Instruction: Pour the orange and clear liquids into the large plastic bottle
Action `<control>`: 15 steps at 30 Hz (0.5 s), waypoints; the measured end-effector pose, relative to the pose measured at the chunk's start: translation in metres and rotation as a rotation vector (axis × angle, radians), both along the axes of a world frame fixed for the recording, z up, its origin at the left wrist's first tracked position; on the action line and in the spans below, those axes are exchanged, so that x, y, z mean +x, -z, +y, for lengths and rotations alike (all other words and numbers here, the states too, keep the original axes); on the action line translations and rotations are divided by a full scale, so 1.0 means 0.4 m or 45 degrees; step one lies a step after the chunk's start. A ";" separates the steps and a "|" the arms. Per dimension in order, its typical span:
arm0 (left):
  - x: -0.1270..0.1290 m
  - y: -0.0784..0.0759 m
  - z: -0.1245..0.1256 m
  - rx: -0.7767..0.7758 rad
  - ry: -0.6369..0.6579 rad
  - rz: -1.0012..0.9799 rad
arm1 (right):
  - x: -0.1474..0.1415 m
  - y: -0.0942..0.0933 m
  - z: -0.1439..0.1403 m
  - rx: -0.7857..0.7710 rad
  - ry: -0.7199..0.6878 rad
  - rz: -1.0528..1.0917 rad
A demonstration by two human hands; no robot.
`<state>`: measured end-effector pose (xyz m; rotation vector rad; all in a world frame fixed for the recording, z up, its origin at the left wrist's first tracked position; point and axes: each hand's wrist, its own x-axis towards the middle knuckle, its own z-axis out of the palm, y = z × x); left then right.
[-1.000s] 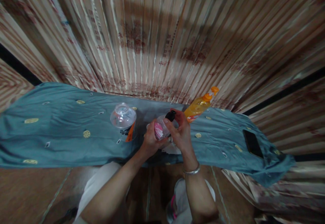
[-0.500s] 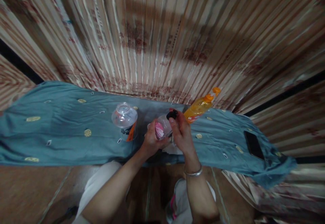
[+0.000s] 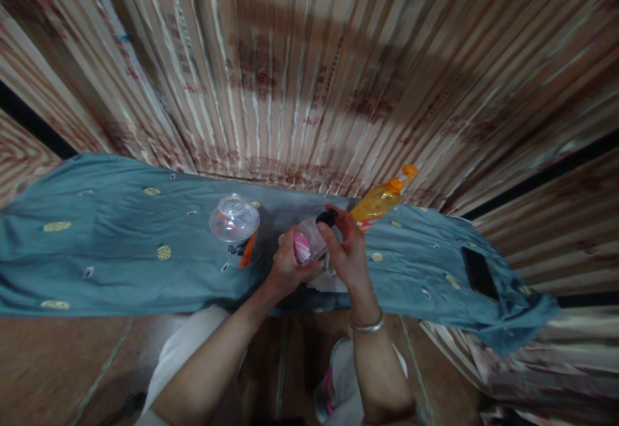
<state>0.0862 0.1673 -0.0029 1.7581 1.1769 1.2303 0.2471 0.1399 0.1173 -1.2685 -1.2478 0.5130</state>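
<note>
Bottle (image 3: 313,240) aslant between the fingers (image 3: 345,221)

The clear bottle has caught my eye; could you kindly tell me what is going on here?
A person's left hand holds the clear bottle while the right hand grips its black top. The orange-topped bottle stands just beyond the right hand, a clear cup stands to the left, and a phone lies on the cloth at right.

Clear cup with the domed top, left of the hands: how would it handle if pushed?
Probably light: the clear cup looks like thin plastic. It might tip if pushed high, since the domed top looks wider than the base. The wrinkled cloth beneath could snag it.
</note>
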 end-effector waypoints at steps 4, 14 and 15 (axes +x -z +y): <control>-0.003 -0.017 0.000 -0.052 0.077 -0.107 | 0.006 -0.009 -0.011 0.011 -0.082 -0.024; -0.008 -0.028 -0.003 -0.109 0.062 -0.101 | -0.002 -0.005 -0.006 -0.020 0.018 -0.010; -0.008 -0.028 -0.003 -0.115 0.061 -0.103 | -0.002 -0.003 -0.003 -0.024 0.059 -0.006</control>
